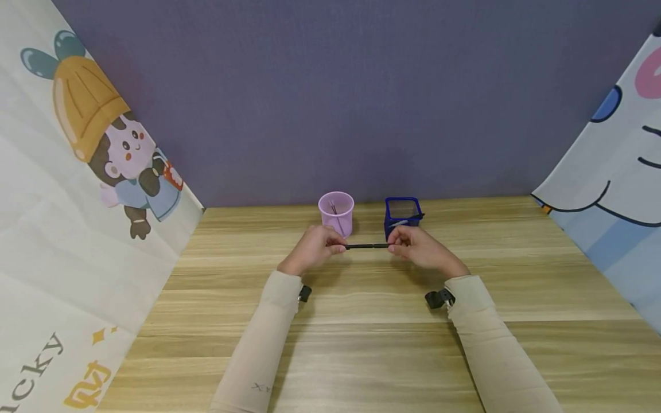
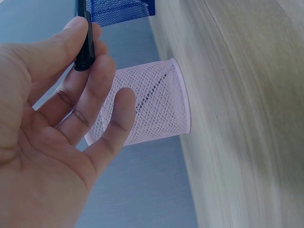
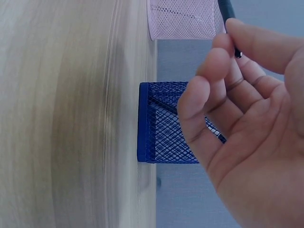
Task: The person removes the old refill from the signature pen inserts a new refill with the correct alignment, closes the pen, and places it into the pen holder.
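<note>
Wood-grain table, pink mesh cup, blue mesh holder

On the right of the frame, the right hand pinches a dark pen at upper right. A blue mesh holder stands mid-frame, partly behind the fingers; a pink mesh holder is cut off at the top edge. Wood surface fills the left.

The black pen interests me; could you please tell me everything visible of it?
The slim black pen looks like smooth plastic, with what seems a clip near its left end. It runs crosswise, held above the table, in front of the pink holder and blue holder. The left hand pinches one end, the right hand the other.
</note>
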{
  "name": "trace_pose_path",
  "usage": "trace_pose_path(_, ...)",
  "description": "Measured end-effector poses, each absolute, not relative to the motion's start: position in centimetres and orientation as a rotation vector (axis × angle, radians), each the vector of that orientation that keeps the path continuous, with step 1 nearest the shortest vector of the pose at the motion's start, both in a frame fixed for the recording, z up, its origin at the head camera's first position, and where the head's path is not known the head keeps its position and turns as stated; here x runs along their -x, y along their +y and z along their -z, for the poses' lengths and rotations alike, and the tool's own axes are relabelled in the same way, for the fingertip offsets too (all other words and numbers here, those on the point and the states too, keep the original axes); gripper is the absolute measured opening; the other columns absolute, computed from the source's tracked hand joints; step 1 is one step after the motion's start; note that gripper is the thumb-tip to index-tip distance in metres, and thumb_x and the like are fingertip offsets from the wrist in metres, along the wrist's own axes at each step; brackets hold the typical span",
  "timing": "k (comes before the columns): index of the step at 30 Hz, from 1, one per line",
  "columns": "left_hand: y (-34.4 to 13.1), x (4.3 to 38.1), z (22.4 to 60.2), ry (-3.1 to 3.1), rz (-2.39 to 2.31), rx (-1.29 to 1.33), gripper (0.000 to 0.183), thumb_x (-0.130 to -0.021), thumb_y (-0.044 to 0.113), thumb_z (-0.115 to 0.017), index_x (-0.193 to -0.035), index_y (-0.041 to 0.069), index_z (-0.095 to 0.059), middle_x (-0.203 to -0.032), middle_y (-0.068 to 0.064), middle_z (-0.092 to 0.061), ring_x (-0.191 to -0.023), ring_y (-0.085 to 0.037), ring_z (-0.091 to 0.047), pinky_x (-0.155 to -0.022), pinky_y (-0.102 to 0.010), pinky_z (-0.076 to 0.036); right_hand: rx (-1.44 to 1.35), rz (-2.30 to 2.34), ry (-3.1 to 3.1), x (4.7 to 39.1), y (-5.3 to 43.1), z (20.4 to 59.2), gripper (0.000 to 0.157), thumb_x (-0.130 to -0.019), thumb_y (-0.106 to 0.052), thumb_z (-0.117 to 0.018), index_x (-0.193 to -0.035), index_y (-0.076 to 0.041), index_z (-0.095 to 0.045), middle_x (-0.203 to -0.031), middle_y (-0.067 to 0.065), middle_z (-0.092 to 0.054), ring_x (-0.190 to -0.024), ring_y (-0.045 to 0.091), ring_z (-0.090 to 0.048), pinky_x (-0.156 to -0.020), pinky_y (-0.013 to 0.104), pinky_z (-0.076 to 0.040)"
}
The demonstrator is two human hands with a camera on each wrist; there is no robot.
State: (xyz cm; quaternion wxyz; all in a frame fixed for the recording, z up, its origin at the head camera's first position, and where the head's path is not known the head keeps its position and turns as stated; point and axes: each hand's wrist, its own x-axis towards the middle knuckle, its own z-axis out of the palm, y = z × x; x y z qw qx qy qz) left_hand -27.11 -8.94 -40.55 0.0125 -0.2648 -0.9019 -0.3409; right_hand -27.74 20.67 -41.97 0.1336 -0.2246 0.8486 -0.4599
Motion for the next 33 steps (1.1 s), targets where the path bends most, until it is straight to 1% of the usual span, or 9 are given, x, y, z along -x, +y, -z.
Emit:
trace_pose_path(12,-8.68,27.19,40.77,-2.798,1.075,0.826,0.008,-0.089,0.008,-0.078,-0.096,0.006,-0.08,-0.089,-0.006,-0.078,-0.079,-0.011,-0.07,-0.073,-0.021,-0.058,0.664,1.336,2.461,27.64,20.91,41.82,0.014,-0.102,-0.013,-0.063,-0.108,-0.001,-0.059,-0.086,0.01,-0.057,-0.069,0.018,-0.052,-0.059,0.028,-0.046)
trace_pose_path(15,-8.63,27.21,40.83,-2.803,1.075,0.822,0.008,-0.089,0.009,-0.078,-0.096,0.006,-0.08,-0.089,-0.005,-0.078,-0.08,-0.011,-0.07,-0.073,-0.021,-0.058,0.663,1.327,2.465,27.58,20.97,41.69,0.016,-0.102,-0.016,-0.063,-0.109,-0.002,-0.059,-0.088,0.011,-0.058,-0.071,0.019,-0.053,-0.061,0.029,-0.048)
trace_pose_path(19,-8.61,27.19,40.82,-2.807,1.075,0.821,0.009,-0.09,0.009,-0.077,-0.097,0.005,-0.08,-0.09,-0.006,-0.077,-0.08,-0.011,-0.07,-0.074,-0.022,-0.058,0.653,1.302,2.481,27.51,21.12,41.57,0.02,-0.103,-0.025,-0.062,-0.11,-0.006,-0.061,-0.091,0.014,-0.062,-0.073,0.02,-0.056,-0.063,0.032,-0.05)
trace_pose_path(22,-8.63,27.16,40.78,-2.806,1.073,0.822,0.01,-0.089,0.009,-0.077,-0.098,0.005,-0.08,-0.09,-0.006,-0.077,-0.08,-0.012,-0.07,-0.074,-0.022,-0.058,0.645,1.27,2.498,27.52,21.19,41.59,0.027,-0.106,-0.03,-0.057,-0.111,-0.005,-0.064,-0.084,0.012,-0.06,-0.067,0.018,-0.053,-0.061,0.032,-0.048)
trace_pose_path(23,-8.63,27.14,40.76,-2.806,1.07,0.824,0.01,-0.089,0.009,-0.077,-0.098,0.005,-0.08,-0.09,-0.006,-0.077,-0.08,-0.012,-0.07,-0.074,-0.022,-0.058,0.648,1.263,2.498,27.55,21.2,41.61,0.029,-0.107,-0.03,-0.056,-0.11,-0.002,-0.064,-0.08,0.011,-0.059,-0.065,0.017,-0.051,-0.06,0.031,-0.046)
trace_pose_path(25,-8.64,27.16,40.78,-2.806,1.067,0.829,0.01,-0.09,0.009,-0.077,-0.098,0.004,-0.08,-0.09,-0.006,-0.077,-0.08,-0.012,-0.07,-0.074,-0.022,-0.058,0.656,1.243,2.502,27.59,21.19,41.67,0.035,-0.108,-0.031,-0.052,-0.104,0.001,-0.063,-0.073,0.006,-0.054,-0.06,0.015,-0.046,-0.06,0.03,-0.044)
trace_pose_path(27,-8.64,27.16,40.76,-2.807,1.064,0.832,0.011,-0.09,0.009,-0.077,-0.099,0.003,-0.08,-0.09,-0.006,-0.077,-0.081,-0.012,-0.07,-0.075,-0.022,-0.058,0.666,1.238,2.494,27.65,21.13,41.75,0.038,-0.11,-0.031,-0.048,-0.099,0.003,-0.062,-0.07,0.004,-0.051,-0.058,0.014,-0.043,-0.06,0.029,-0.042)
trace_pose_path(30,-8.63,27.19,40.77,-2.81,1.068,0.835,0.012,-0.091,0.009,-0.076,-0.1,0.002,-0.079,-0.091,-0.006,-0.077,-0.081,-0.012,-0.07,-0.075,-0.022,-0.058,0.669,1.233,2.485,27.72,21.03,41.86,0.042,-0.111,-0.03,-0.045,-0.094,0.004,-0.062,-0.071,0.007,-0.054,-0.059,0.014,-0.045,-0.062,0.029,-0.044)
trace_pose_path(33,-8.63,27.16,40.71,-2.814,1.076,0.831,0.013,-0.09,0.009,-0.077,-0.1,0.002,-0.079,-0.091,-0.006,-0.077,-0.081,-0.012,-0.07,-0.075,-0.023,-0.058,0.657,1.247,2.472,27.77,20.99,41.94,0.042,-0.111,-0.029,-0.045,-0.096,0.005,-0.064,-0.077,0.015,-0.059,-0.063,0.015,-0.049,-0.062,0.028,-0.045)
